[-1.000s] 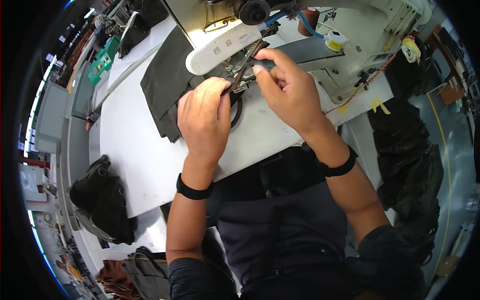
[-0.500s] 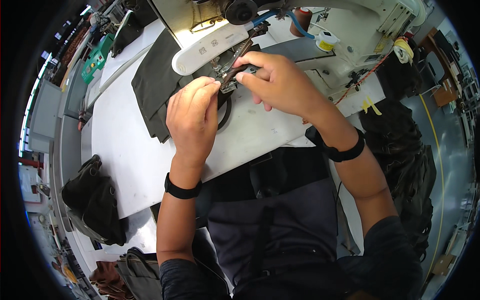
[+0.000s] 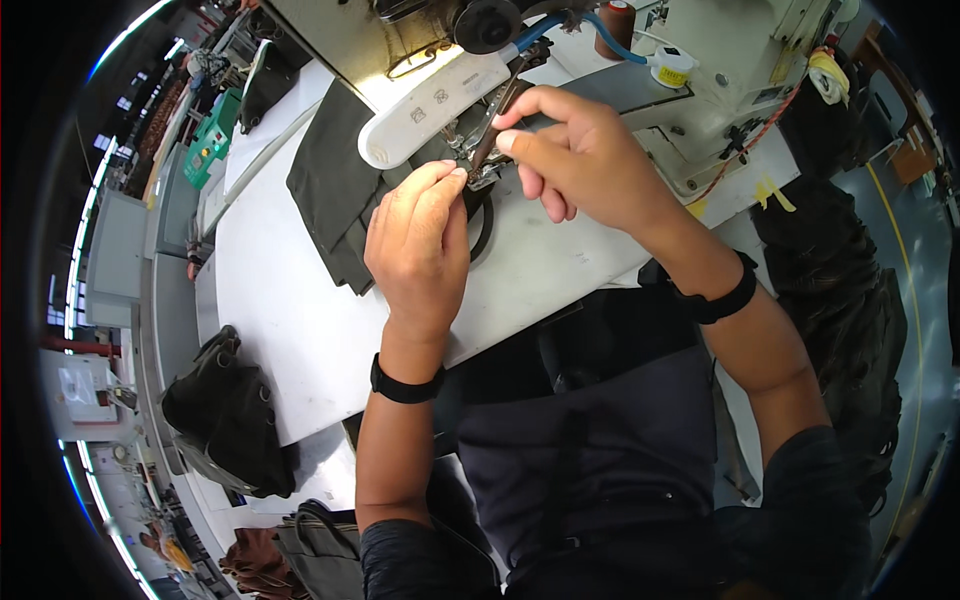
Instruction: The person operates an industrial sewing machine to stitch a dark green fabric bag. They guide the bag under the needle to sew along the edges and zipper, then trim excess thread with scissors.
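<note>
My left hand point(image 3: 415, 245) is closed, its thumb and finger pinched on the lower end of a thin dark strip point(image 3: 483, 150) at the sewing machine's metal foot assembly point(image 3: 485, 177). My right hand point(image 3: 590, 175) grips the same strip higher up between thumb and forefinger, the other fingers curled loosely below; the exact contact is small and partly hidden. Folded dark olive fabric point(image 3: 325, 205) lies under and left of the machine's white oblong housing point(image 3: 430, 110), with a dark loop beside my left hand.
The white worktable point(image 3: 270, 300) carries the machine body point(image 3: 760, 60), a brown thread cone point(image 3: 613, 30) and yellow tape scraps. A dark bag point(image 3: 225, 420) sits lower left, more bags below it. Dark material point(image 3: 820, 290) is piled at the right; a green device point(image 3: 210, 140) stands upper left.
My right hand has turned at the strip, its lower fingers now hanging further down. My left hand stays pinched by the foot. The whole view has shifted slightly.
</note>
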{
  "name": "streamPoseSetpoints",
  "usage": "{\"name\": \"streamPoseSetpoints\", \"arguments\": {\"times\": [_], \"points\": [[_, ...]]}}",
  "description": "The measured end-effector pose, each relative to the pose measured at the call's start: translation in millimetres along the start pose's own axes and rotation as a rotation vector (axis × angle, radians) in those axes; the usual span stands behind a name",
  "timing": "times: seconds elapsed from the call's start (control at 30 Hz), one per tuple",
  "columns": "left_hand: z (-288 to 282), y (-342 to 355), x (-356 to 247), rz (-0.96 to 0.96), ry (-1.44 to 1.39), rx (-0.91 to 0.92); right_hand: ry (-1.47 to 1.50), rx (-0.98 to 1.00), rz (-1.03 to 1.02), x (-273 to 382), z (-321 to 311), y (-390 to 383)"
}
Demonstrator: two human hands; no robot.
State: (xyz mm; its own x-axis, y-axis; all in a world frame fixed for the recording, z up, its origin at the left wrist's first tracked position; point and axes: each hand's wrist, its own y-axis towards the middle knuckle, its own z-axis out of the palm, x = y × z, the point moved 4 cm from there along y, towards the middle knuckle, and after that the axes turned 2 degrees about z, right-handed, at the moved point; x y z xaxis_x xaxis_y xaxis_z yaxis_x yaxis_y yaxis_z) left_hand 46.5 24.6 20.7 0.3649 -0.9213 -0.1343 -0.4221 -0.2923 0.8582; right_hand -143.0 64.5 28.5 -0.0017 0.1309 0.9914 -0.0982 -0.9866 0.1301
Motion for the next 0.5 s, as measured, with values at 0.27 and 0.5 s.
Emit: {"name": "streamPoseSetpoints", "arguments": {"times": [0.27,0.5], "points": [[3,3,0,0.020,-0.041,0.028,-0.136,0.062,0.101,14,-9,2],[4,1,-3,0.008,0.005,0.042,-0.289,0.116,0.091,15,-6,9]]}}
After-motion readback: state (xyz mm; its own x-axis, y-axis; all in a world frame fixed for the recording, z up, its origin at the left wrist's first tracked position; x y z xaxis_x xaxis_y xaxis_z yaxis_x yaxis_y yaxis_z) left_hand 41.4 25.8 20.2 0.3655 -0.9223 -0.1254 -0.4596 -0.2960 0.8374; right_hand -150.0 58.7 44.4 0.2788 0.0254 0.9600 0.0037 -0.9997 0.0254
